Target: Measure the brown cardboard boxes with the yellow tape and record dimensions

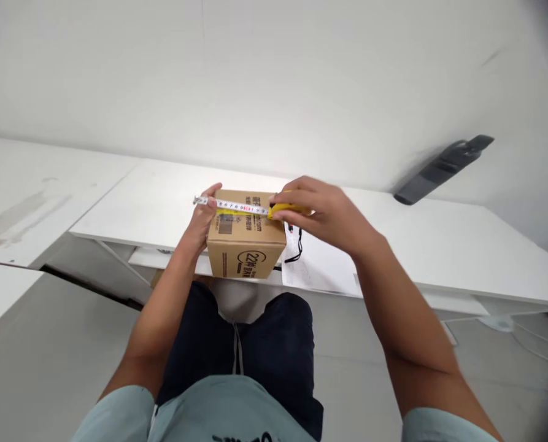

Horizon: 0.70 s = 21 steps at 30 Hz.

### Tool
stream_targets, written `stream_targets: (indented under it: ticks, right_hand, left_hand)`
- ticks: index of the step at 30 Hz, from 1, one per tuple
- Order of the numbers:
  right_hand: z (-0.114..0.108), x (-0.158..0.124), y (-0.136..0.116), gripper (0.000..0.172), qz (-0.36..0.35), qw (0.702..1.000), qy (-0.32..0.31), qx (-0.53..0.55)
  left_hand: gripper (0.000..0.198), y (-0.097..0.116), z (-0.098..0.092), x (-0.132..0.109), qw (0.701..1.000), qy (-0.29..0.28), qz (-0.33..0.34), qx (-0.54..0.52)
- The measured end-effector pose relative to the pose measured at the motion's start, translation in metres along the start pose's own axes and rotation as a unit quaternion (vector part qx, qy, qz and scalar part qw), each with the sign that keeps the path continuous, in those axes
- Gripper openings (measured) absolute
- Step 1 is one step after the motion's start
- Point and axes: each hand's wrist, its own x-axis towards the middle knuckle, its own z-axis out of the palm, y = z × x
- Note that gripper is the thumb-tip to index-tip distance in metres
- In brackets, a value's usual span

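Head view, box: here's the brown rectangular cardboard box, dark print on its faces, sitting at the front edge of the long white desk; whether the desk carries it, one cannot tell.
Left hand: the person's left hand is gripping the box's left side, thumb down on the flat white metal tape blade.
Blade: right across the box top, black and red numerals showing, metal tip poking out past the thumb!
Right hand: the right hand is closed around the yellow tape-measure case, up at the box's right edge.
Beside the box: a white paper sheet, a thin black cord over it.
Far right: a dark grey cylindrical bottle-like object near the wall.
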Motion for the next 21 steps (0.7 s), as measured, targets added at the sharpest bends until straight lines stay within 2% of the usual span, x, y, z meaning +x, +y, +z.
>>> stream_targets:
  ticks: [3,5,9,13,17,21]
  right_hand:
    - [0.004,0.004,0.003,0.021,-0.017,1.000,-0.006,0.011]
    - [0.004,0.002,0.009,0.023,-0.003,1.000,-0.002,0.012]
    - [-0.001,-0.005,0.022,0.024,0.057,0.998,-0.003,0.022]
    - [-0.004,-0.012,0.025,0.025,0.087,0.996,-0.014,0.027]
    - [-0.004,-0.012,0.024,0.027,0.087,0.996,-0.022,0.026]
    - [0.000,-0.009,0.025,0.028,0.065,0.997,-0.011,0.028]
  left_hand:
    - [0.079,0.005,0.004,-0.003,0.999,0.030,-0.013,-0.002]
    - [0.073,0.007,0.005,-0.004,0.999,0.043,-0.020,-0.003]
    - [0.069,0.007,0.005,-0.006,0.999,0.036,-0.023,0.004]
    - [0.069,0.009,0.005,-0.005,1.000,0.028,-0.010,0.009]
    - [0.069,0.010,0.007,-0.004,0.999,0.026,-0.019,0.006]
    - [0.054,0.008,0.010,-0.002,0.998,0.055,-0.025,-0.001]
